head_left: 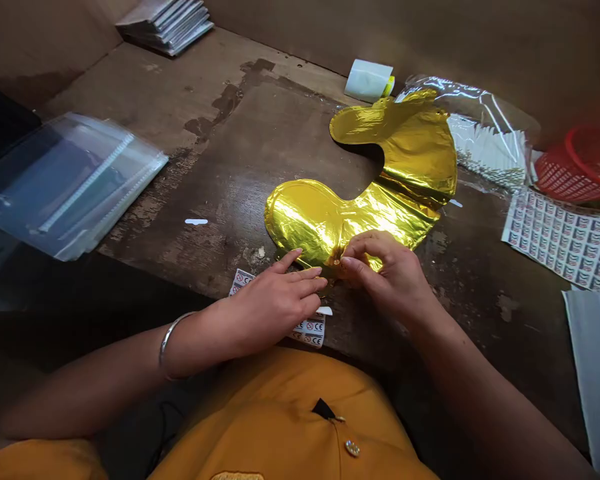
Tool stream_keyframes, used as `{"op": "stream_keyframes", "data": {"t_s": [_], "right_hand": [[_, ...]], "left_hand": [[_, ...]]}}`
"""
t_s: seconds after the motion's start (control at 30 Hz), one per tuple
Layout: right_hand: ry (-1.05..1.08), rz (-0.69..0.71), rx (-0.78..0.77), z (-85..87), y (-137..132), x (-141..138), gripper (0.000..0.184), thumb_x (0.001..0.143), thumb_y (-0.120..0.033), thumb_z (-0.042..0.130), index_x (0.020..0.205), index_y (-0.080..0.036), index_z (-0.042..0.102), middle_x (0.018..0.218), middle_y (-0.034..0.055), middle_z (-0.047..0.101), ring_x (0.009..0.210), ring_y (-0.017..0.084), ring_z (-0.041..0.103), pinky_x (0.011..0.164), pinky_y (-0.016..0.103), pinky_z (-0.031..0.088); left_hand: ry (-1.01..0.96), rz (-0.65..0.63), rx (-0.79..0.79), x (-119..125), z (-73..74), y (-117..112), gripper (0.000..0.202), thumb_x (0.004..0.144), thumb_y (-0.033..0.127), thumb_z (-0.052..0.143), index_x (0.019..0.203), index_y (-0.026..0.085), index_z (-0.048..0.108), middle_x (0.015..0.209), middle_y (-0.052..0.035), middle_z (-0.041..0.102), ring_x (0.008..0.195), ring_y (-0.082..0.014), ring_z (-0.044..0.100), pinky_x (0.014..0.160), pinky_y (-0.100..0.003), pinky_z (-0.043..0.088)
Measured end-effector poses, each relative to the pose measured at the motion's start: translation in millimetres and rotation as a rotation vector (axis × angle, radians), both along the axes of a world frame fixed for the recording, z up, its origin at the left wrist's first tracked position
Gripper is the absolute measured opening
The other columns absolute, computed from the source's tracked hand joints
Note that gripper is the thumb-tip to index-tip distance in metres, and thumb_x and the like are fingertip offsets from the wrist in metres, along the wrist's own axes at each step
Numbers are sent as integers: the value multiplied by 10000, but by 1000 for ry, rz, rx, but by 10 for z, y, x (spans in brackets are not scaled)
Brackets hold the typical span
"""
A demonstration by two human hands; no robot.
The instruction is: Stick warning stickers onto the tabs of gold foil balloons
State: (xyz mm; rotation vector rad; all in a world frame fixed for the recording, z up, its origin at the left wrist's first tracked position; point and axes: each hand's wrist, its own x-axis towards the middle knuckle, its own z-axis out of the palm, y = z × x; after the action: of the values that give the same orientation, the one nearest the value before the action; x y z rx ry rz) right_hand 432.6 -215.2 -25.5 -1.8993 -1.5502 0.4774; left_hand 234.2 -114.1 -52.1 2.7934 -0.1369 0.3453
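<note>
Foil balloon [380, 187] — gold, flat, curved — lies mid-desk [260, 153], its near end at the person's fingers. Right hand [390, 270] pinches that near tip between thumb and fingers; left hand [275, 300] rests beside it, fingers loosely extended toward the tip, over a label strip [307, 328]. My judgement: keep the pinch small and right at the tip, left hand steadying — foil creases easily, so avoid tugging sideways.

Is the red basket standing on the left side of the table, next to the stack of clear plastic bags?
No, the red basket stands at the right edge of the table, while the clear plastic bags lie far off on the left.
</note>
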Motion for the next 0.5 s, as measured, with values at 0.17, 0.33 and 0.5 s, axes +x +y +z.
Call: {"op": "stream_keyframes", "data": {"t_s": [0.17, 0.33, 0.5], "right_hand": [[34, -24, -47, -56, 14, 61, 103, 865, -228, 584, 765, -222, 608, 824, 29, 643, 804, 186, 587, 743, 335, 449], [28, 42, -32, -13, 25, -9, 73, 863, -206, 592, 794, -216, 614, 853, 29, 615, 835, 177, 581, 754, 322, 450], [2, 78, -72, -50, 65, -44, 76, 856, -197, 600, 785, -215, 621, 842, 29, 610, 842, 185, 582, 755, 333, 450]], "left_hand": [[-57, 50, -13, -49, -91, -102, 187, 939, 109, 473, 890, 137, 651, 1248, -113, 662, 1230, -242, 580, 1183, -539, 230], [-110, 128, 0, -70, -89, -190, 182, 930, 121, 493, 832, 132, 646, 1202, -122, 686, 1189, -251, 610, 1187, -548, 206], [-82, 119, -17, -65, -76, -191, 215, 935, 107, 448, 854, 127, 646, 1211, -137, 678, 1192, -263, 607, 1161, -563, 258]]}}
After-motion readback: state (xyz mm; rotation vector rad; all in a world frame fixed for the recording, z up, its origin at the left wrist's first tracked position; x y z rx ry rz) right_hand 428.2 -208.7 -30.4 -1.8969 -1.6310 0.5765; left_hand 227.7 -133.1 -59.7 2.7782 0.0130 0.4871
